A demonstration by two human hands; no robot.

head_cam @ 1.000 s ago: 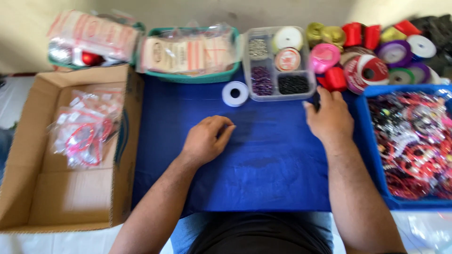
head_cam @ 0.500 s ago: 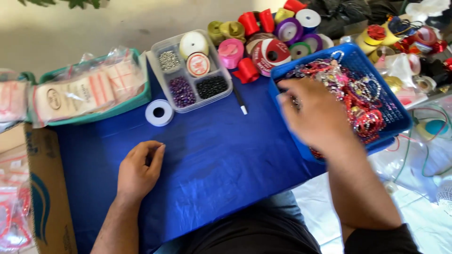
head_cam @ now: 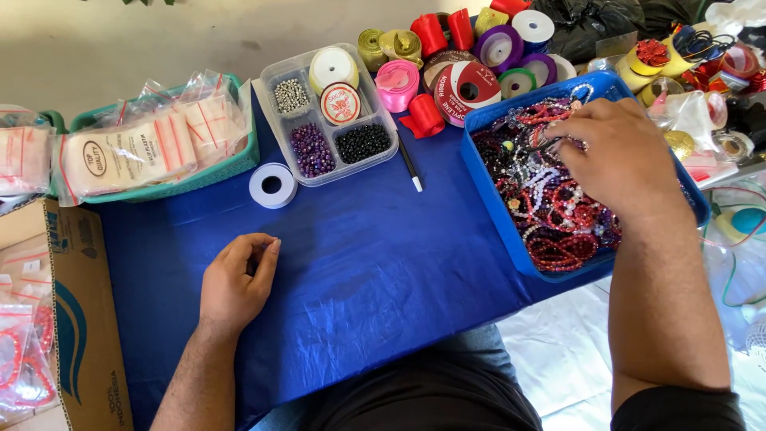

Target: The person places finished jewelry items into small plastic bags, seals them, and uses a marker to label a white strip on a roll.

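Blue cloth [head_cam: 383,263] covers the table, and a pale wall runs behind it. At the right edge sits a blue tray [head_cam: 488,209] heaped with bead strings [head_cam: 558,215] in red, purple, black and clear. The right hand [head_cam: 618,156] is down in that heap, fingers bent and pinching at a strand near the top; how firm the pinch is cannot be seen. These strings look light and floppy, and they are tangled, so lifting one would likely drag others along. The beads seem small and slippery, so the thread between them, or one loose loop on top, looks like the best spot to take hold. The left hand [head_cam: 235,283] rests on the cloth, well apart from the tray, curled loosely with nothing in it. Behind it lies a white tape roll [head_cam: 272,185], and just beside that a clear box [head_cam: 331,112] with little beads in its parts. A black pen [head_cam: 409,164] lies between the box and the tray. Ribbon spools [head_cam: 467,84] crowd the back, close to the tray's far rim. A green basket [head_cam: 203,174] of packets and a cardboard box [head_cam: 72,319] stand at the left.
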